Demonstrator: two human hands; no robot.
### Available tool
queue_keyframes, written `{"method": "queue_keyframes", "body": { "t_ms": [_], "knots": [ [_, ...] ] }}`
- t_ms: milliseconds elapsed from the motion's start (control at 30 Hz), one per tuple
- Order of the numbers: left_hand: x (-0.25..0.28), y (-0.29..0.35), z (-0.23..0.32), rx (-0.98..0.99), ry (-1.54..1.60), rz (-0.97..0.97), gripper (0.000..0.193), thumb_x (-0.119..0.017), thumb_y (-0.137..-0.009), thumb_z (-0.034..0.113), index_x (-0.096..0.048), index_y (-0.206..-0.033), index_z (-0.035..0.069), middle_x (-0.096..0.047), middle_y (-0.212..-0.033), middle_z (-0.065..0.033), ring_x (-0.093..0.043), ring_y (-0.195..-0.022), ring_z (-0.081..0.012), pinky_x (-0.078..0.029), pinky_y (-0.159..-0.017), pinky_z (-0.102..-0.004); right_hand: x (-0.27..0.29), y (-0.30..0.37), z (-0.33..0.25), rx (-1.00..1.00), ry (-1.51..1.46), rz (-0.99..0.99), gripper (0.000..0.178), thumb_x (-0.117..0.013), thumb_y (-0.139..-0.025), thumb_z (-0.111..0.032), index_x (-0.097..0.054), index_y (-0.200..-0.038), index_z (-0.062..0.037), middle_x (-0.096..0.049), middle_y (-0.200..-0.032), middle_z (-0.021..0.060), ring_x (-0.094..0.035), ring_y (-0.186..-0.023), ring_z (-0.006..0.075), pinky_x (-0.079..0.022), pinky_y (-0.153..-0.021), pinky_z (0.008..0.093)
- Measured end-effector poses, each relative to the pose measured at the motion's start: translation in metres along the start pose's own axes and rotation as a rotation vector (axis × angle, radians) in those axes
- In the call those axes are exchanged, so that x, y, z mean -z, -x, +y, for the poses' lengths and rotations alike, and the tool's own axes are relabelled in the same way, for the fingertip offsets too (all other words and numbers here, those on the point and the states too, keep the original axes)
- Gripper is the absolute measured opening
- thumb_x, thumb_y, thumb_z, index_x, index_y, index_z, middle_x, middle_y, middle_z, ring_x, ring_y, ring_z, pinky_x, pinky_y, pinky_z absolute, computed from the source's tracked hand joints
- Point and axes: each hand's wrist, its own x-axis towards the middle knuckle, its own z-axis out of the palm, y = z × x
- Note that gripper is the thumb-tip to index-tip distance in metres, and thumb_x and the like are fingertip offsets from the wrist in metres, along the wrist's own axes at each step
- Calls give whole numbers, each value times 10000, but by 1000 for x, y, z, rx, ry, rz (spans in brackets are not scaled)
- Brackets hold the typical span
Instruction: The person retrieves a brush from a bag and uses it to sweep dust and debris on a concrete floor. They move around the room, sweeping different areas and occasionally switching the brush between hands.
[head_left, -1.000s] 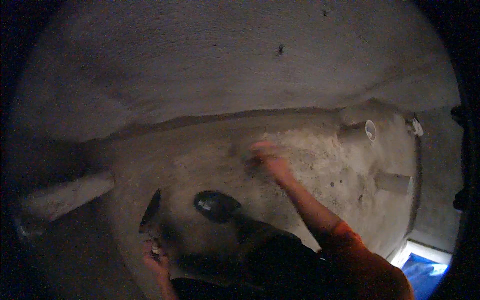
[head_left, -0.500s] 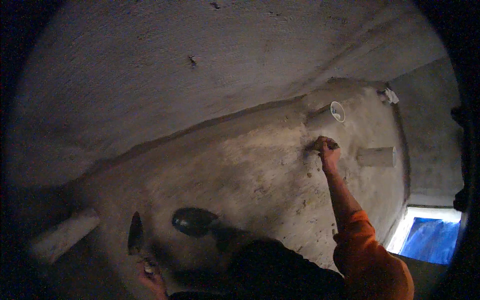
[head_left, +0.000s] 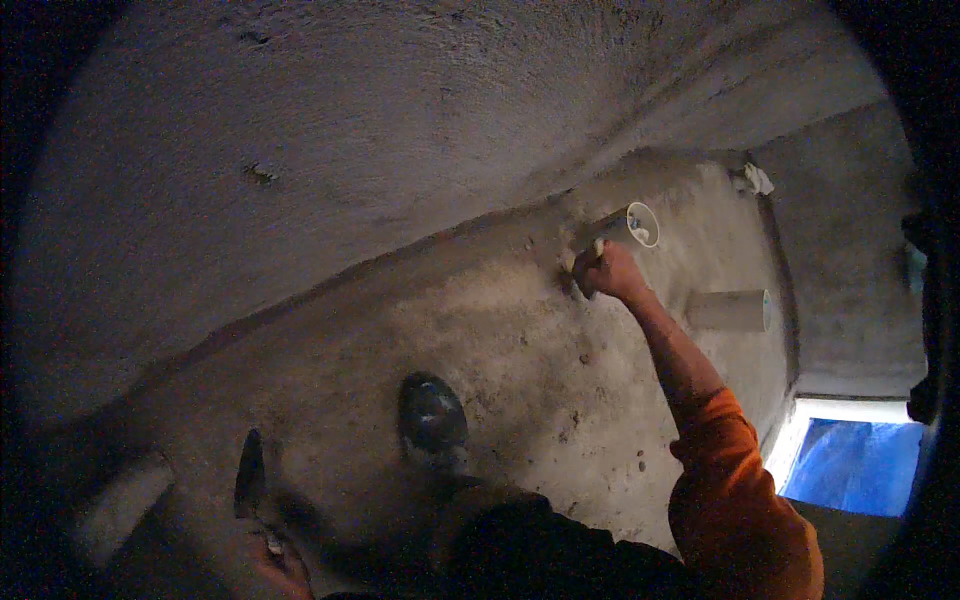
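My left hand (head_left: 280,568) is closed round the handle of a pointed trowel (head_left: 250,475), its dark blade directed away from me, low on the left. Stretched out on the right, my right hand (head_left: 607,272) is closed and pressed to the rough, sandy floor (head_left: 480,330). What it grips is mostly hidden; a dark edge and a pale bit show at the fingers. Just beyond that hand a grey pipe (head_left: 642,226) stands out of the floor, its open end rimmed pale, with something whitish inside.
A second pipe (head_left: 732,311) rises farther right, and another pale pipe (head_left: 125,510) stands at the lower left. My dark shiny boot (head_left: 433,412) is planted near the middle. The rough wall (head_left: 330,130) runs along the far side. A bright-framed blue opening (head_left: 850,462) lies right.
My right hand has moved left and slightly farther away, close against the pipe's base. The boot has turned and shifted right. The whole view has shifted a little; the trowel stays in my left hand.
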Motion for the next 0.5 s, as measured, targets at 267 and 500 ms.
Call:
{"method": "queue_keyframes", "body": {
  "t_ms": [267,500],
  "knots": [
    [-15,-21,-16,-94,-3,-41,760,-588,-930,580,-494,-1351,-46,-570,-1276,-155,-555,-1139,-265,-458,-981,-408,21,0,-40,-148,271,-257,299,-702,-750,-192,-684,-990,-14,-680,-897,245,-656,-867,431,-523,-783,530],
    [-32,-20,9,-125,-86,35,607,-623,-924,426,-538,-1291,-50,-614,-1184,-172,-594,-1066,-283,-478,-948,-411,10,16,-37,439,-106,270,297,-646,-859,-137,-711,-1148,-108,-717,-1067,161,-690,-971,360,-538,-847,402]
  ]
}}
